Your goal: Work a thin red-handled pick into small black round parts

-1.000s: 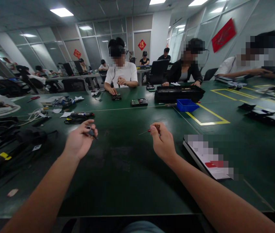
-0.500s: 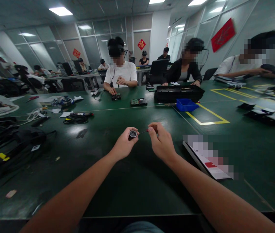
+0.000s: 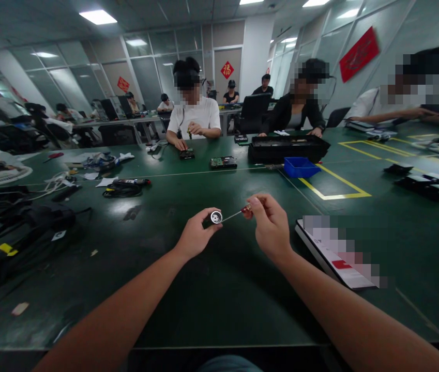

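My left hand (image 3: 196,235) is closed around a small round part (image 3: 216,217) with a silvery rim and a recessed face turned toward me. Between the thumb and fingers of my right hand (image 3: 271,225) is a thin screwdriver (image 3: 235,214) with a reddish handle. Its shaft slants down to the left, and the tip meets the edge of the round part or lies just in front of it; I cannot tell which. Both hands are above the green table (image 3: 219,289). The rest of the round part is hidden by my fingers.
A booklet-like object (image 3: 339,258) lies right of my right forearm. Farther off are a blue bin (image 3: 300,167), a long black tray (image 3: 287,150) and a circuit-board unit (image 3: 223,162). Cables (image 3: 124,188) and black straps (image 3: 21,232) lie left. Several people sit across the table.
My right hand has shifted right and slightly up, showing more of the screwdriver shaft. The round part in my left hand has tilted, so its face catches more light.
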Demonstrator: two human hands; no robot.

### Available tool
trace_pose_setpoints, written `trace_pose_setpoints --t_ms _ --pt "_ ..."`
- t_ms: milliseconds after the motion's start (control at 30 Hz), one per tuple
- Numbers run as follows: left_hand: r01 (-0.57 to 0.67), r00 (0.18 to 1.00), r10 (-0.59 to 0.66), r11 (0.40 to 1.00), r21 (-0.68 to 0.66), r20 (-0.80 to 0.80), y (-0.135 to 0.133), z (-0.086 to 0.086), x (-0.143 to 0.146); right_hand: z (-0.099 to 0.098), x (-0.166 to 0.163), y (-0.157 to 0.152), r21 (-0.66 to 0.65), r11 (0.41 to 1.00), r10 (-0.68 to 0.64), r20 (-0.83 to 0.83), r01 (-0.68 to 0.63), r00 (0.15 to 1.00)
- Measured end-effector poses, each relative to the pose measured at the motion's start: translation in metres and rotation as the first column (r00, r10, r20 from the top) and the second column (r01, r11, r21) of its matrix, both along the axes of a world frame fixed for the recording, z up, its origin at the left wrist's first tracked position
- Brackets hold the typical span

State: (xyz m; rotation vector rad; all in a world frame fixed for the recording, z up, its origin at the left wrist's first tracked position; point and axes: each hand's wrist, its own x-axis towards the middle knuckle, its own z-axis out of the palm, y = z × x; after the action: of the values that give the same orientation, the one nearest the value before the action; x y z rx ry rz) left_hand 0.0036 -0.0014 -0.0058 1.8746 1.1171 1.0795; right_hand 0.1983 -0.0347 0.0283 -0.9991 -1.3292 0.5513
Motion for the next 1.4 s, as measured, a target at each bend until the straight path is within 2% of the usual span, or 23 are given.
trace_pose_setpoints --t_ms 233,533,733,967,1200,1400 --pt "-0.014 0.998 0.017 0.999 0.051 -0.064 -0.001 0.001 0.0 -0.007 -0.002 0.003 0.007 0.999 -0.036 0.136 0.035 0.99" --pt "-0.017 0.993 0.031 0.993 0.116 -0.116 0.002 -0.002 -0.004 0.003 0.0 -0.002 0.104 0.99 -0.125 0.372 0.092 0.92" --pt "-0.013 0.987 0.035 0.99 0.138 -0.157 0.001 -0.001 -0.006 0.004 -0.002 -0.002 0.114 0.978 -0.207 0.405 0.175 0.891" --pt "-0.012 0.985 0.04 0.987 0.159 -0.17 0.003 -0.003 -0.008 0.005 -0.002 -0.004 0.077 0.992 -0.124 0.435 0.101 0.892" --pt "-0.03 0.984 0.058 0.986 0.166 -0.168 0.004 -0.003 -0.007 0.005 -0.001 -0.004 0.152 0.986 -0.018 0.489 -0.065 0.872" --pt "-0.009 0.979 0.042 0.986 0.168 -0.198 0.001 0.0 -0.005 0.005 -0.001 -0.005 0.024 1.0 -0.024 0.468 0.015 0.884"
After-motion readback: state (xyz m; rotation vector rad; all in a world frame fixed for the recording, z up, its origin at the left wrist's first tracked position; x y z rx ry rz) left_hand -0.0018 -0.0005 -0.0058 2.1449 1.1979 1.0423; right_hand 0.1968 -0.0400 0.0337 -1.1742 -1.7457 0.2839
